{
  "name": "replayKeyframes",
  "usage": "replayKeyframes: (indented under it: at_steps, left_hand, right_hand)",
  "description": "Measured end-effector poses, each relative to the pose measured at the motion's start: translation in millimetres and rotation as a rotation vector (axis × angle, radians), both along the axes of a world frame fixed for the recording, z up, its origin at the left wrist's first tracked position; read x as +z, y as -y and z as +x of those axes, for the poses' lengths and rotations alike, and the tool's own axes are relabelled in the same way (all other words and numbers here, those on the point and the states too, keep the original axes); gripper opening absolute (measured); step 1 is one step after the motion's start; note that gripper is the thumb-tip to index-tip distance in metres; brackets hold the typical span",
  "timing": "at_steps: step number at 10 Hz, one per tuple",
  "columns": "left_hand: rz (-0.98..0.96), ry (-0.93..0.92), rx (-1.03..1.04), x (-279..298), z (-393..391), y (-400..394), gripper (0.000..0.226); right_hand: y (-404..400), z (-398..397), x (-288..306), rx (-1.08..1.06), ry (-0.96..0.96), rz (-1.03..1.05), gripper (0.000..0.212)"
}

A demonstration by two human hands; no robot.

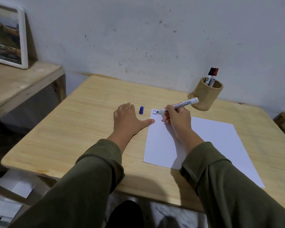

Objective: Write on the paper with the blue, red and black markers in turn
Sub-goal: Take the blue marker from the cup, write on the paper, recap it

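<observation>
Right hand [176, 119] grip clamped round the blue marker [179, 105], uncapped, tip down on the paper's [204, 142] far left corner, beside short red and blue strokes [154, 112]. Paper lies toward the worktop's [89, 129] right edge. Left hand [127, 120] flat on the worktop, grip apart, fingers spread, thumb tip touching the paper's left edge. Blue cap [141, 110] lies just beyond that thumb. Black marker [209, 76] and red marker [213, 77] stand in the wooden cup [204, 96] at the far right corner
</observation>
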State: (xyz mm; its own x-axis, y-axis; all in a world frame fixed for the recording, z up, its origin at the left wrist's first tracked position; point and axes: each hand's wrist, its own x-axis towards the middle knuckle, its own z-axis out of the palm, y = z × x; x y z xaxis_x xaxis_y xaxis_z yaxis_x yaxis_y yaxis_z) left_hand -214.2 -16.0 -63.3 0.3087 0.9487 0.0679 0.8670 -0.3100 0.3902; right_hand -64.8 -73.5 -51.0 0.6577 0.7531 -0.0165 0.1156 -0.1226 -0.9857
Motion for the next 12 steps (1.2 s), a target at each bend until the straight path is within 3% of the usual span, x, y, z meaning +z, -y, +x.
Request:
replayKeyframes:
  at_steps: [2,3,4,6,7,9,12]
  left_hand:
    - [-0.011,0.018,-0.003,-0.6,0.4,-1.5,0.104]
    - [-0.017,0.071,-0.01,-2.8,0.8,-4.5,0.093]
    - [0.039,0.285,-0.021,-2.1,-0.2,-4.4,0.062]
    - [0.04,0.419,-0.08,6.5,3.5,-4.8,0.026]
    - [-0.049,0.554,-0.059,12.8,5.9,-2.1,0.019]
    - [-0.224,1.014,0.043,46.5,20.6,16.5,0.014]
    - [-0.267,1.149,-0.086,88.7,30.9,31.9,0.015]
  right_hand:
    - [4.1,-2.5,10.6,-0.016,-0.274,0.108,0.016]
    - [8.0,-2.2,16.0,-0.046,-0.293,0.118,0.016]
    - [10.1,2.0,20.9,-0.024,-0.274,0.134,0.016]
    - [17.2,9.3,33.7,0.023,-0.314,0.17,0.013]
    - [22.8,11.9,39.1,0.037,-0.341,0.18,0.009]
    - [34.7,10.0,59.1,0.051,-0.386,0.213,0.008]
    - [49.2,7.2,96.8,0.072,-0.394,0.312,0.009]
